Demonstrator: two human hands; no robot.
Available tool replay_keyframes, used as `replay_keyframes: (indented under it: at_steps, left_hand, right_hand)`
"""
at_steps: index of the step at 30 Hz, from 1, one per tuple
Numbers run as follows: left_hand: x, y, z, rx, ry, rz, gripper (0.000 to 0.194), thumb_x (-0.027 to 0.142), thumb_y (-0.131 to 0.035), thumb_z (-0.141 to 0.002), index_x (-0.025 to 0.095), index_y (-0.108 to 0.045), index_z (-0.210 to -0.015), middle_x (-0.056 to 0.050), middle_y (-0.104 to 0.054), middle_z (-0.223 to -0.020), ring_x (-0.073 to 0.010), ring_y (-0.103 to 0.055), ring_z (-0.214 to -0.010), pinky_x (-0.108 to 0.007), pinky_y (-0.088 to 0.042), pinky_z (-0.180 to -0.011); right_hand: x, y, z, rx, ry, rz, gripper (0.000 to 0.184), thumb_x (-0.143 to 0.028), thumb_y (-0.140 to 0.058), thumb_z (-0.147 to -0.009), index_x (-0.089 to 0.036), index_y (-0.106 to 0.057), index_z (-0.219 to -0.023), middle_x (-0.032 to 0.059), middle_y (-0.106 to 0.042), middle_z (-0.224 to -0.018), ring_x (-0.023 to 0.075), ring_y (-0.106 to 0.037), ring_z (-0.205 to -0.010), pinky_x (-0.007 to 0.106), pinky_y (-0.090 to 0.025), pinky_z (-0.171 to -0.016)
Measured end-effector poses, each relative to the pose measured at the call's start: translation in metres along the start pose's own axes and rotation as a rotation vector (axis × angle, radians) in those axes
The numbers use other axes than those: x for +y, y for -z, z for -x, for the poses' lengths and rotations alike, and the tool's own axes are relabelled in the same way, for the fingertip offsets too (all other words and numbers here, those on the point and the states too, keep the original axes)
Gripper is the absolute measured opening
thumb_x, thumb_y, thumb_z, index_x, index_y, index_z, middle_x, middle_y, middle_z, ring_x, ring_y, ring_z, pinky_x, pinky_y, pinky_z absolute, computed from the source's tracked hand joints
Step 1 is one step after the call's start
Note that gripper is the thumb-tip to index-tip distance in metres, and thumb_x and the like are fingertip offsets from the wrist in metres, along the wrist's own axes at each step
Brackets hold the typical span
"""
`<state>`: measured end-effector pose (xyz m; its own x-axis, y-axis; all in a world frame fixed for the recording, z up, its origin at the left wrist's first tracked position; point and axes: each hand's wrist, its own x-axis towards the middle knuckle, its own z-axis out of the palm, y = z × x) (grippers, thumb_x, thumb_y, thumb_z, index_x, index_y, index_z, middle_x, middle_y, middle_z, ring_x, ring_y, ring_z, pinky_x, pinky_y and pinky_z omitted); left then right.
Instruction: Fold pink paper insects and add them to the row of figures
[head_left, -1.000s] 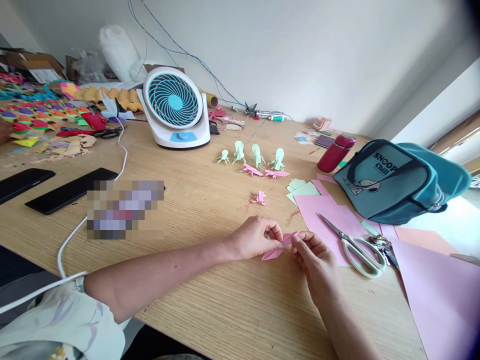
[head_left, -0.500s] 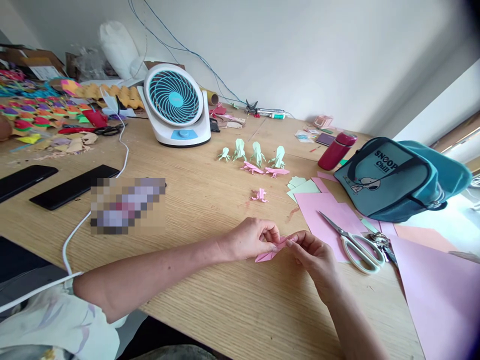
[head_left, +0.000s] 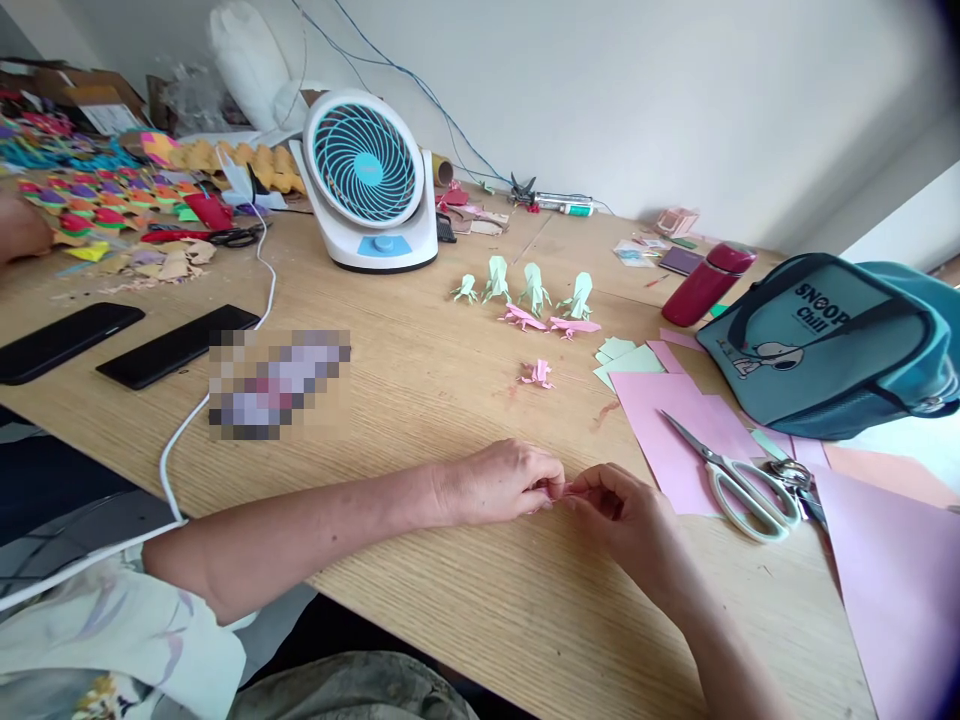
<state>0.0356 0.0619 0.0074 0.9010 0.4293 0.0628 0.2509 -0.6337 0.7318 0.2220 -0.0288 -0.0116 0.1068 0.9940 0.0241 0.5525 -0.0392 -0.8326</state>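
A small piece of folded pink paper [head_left: 559,491] is pinched between my two hands just above the table, mostly hidden by the fingers. My left hand [head_left: 508,482] grips it from the left, fingers curled over. From the right, my right hand [head_left: 626,512] pinches its other end between thumb and fingertips. Beyond the hands lies a small pink origami figure [head_left: 538,374]. Farther back, several pale green origami insects [head_left: 533,288] stand in a row behind two pink ones [head_left: 574,328].
White-handled scissors [head_left: 750,495] rest on pink paper sheets [head_left: 675,430] at the right, by a teal bag [head_left: 825,340] and a red bottle [head_left: 709,285]. A fan [head_left: 367,180] stands at the back. A white cable [head_left: 169,465] and two black slabs [head_left: 176,347] lie left.
The pink paper has turned in my fingers; its pointed flap, visible below the left hand before, is now covered. The view has shifted, and part of another person's arm shows at far left.
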Motion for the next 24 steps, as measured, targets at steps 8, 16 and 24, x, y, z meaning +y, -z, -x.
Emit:
replay_keyframes:
  at_steps: [8,16,24]
  left_hand:
    - [0.001,-0.004,0.007,0.067,-0.179,-0.295,0.012,0.016,-0.059,-0.093,0.013,-0.069,-0.088,-0.005,-0.065,-0.093,-0.0134,-0.060,-0.083,-0.023,-0.046,-0.077]
    - [-0.006,-0.007,0.032,0.183,-0.469,-0.665,0.026,0.015,-0.042,-0.100,0.012,-0.064,-0.114,-0.009,-0.072,-0.101,-0.0172,-0.064,-0.099,-0.030,-0.052,-0.084]
    - [-0.011,-0.006,0.034,0.134,-0.509,-0.705,0.031,0.014,-0.038,-0.100,0.007,-0.062,-0.119,-0.012,-0.071,-0.109,-0.0194,-0.064,-0.102,-0.032,-0.055,-0.086]
  right_hand:
    - [0.004,-0.003,-0.002,0.029,0.088,0.118,0.014,-0.030,-0.071,-0.078,-0.024,-0.068,-0.066,0.0015,-0.055,-0.068,0.0143,-0.046,-0.056,0.028,-0.035,-0.051]
    - [-0.001,-0.002,-0.002,-0.066,0.012,0.221,0.012,-0.029,-0.063,-0.083,-0.022,-0.070,-0.076,0.0012,-0.060,-0.072,0.0150,-0.052,-0.062,0.027,-0.040,-0.057]
    - [-0.009,-0.005,-0.006,-0.094,-0.072,0.272,0.016,-0.034,-0.064,-0.084,-0.022,-0.069,-0.075,0.0016,-0.063,-0.074,0.0155,-0.055,-0.064,0.027,-0.040,-0.059]
